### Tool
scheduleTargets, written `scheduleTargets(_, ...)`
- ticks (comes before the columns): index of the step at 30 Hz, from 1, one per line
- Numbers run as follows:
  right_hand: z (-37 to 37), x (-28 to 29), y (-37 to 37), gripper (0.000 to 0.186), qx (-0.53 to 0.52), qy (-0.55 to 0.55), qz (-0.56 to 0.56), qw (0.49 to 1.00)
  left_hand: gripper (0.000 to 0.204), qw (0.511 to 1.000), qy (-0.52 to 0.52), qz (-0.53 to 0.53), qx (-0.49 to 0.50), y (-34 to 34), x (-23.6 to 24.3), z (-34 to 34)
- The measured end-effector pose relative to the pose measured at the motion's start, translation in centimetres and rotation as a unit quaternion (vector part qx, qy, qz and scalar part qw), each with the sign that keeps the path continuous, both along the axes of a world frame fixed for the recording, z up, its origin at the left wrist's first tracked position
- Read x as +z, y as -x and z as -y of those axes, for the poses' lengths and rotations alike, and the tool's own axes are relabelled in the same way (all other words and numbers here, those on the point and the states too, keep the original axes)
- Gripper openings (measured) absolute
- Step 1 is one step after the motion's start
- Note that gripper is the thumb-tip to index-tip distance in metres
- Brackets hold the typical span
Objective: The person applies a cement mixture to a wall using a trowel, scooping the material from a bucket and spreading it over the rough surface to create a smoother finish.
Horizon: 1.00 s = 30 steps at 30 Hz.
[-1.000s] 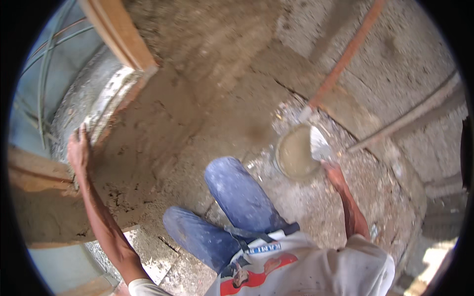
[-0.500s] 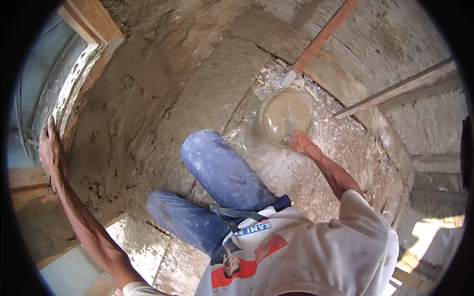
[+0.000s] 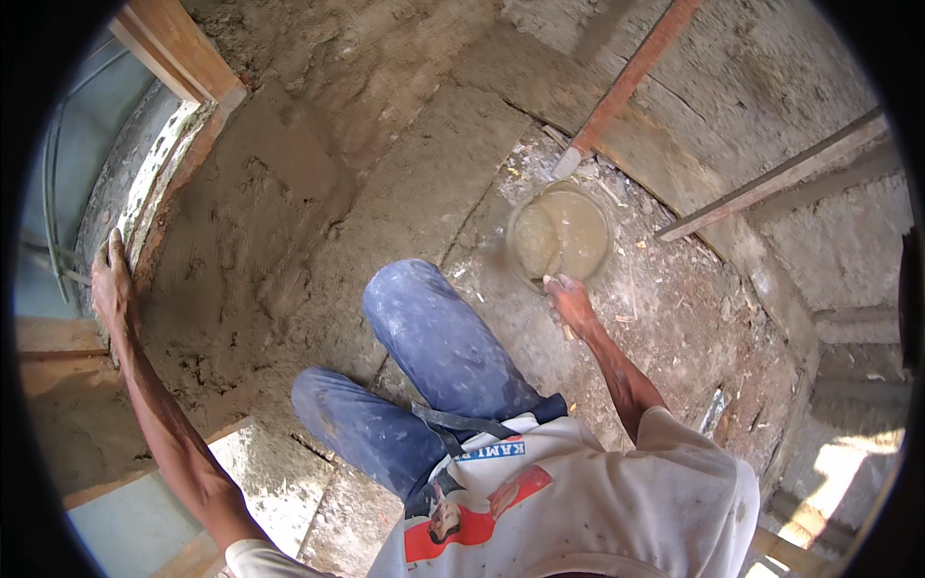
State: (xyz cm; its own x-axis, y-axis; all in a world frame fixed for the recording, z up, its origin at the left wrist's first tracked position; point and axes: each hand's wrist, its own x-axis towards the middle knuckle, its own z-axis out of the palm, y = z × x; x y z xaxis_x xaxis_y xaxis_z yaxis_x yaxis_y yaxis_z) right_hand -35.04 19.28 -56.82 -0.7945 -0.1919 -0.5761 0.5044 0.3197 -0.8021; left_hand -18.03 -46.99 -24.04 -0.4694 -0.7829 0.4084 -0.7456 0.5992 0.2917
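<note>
My right hand (image 3: 570, 303) is closed round the handle of a trowel (image 3: 568, 332), whose end shows below my fist. The trowel's blade reaches into a round bucket (image 3: 608, 252) of wet, grey-brown mortar (image 3: 583, 226) and is mostly hidden by it. My left hand (image 3: 115, 289) lies with fingers stretched out on the ledge (image 3: 145, 197) of a window opening at the far left, away from the bucket.
A reddish wooden prop (image 3: 626, 87) slants down to the floor just behind the bucket. Another wooden bar (image 3: 771, 178) leans at the right. Damp plaster covers the wall (image 3: 260, 212) beside my knees (image 3: 424, 308). Debris litters the floor (image 3: 665, 328).
My right hand has shifted slightly left at the bucket's near rim and turned, so the handle end now shows. The mortar surface has been stirred. My left hand keeps its place on the ledge.
</note>
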Motion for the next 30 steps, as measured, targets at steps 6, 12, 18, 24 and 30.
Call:
scheduleTargets(6, -0.6, 0.1, -0.6, 0.027, -0.05, 0.025, 0.054, 0.997, 0.071, 0.999, 0.015, 0.015, 0.034, -0.1, 0.3, -0.8)
scheduleTargets(12, 0.9, 4.5, -0.3, 0.018, -0.153, 0.139, 0.117, 0.971, 0.068, 0.999, 0.024, 0.026, 0.025, -0.4, 0.7, -1.1)
scheduleTargets(18, 5.5, 16.8, 2.1, 0.027, -0.186, 0.28, -0.164, 0.927, 0.072, 0.998, 0.033, 0.043, 0.031, -0.5, 0.3, -0.5)
scheduleTargets(24, 18.1, 24.8, 5.8, 0.041, -0.278, 0.411, -0.414, 0.763, 0.074, 0.998, 0.052, 0.024, 0.027, -0.7, 0.1, -0.3)
scheduleTargets(30, 36.3, 23.7, 10.8, 0.046, -0.421, 0.113, -0.623, 0.649, 0.069, 0.987, 0.109, -0.115, 0.012, -1.0, -0.4, 0.1)
